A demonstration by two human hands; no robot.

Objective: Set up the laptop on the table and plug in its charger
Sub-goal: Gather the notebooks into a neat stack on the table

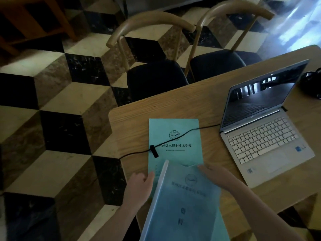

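Observation:
An open silver laptop [264,126] with a dark screen stands on the wooden table [199,94] at the right. A black charger cable [182,134] runs from its left side across a teal booklet [173,136] and off the table's left edge. My left hand [140,186] and my right hand [215,176] hold a second teal booklet [187,202] by its two sides, above the table's near edge. Its top overlaps the lower end of the flat booklet.
Two chairs with black seats [156,79] [217,63] stand along the table's far side. A black object [312,84] lies at the table's right edge behind the laptop. The floor [60,119] has a cube-pattern tiling.

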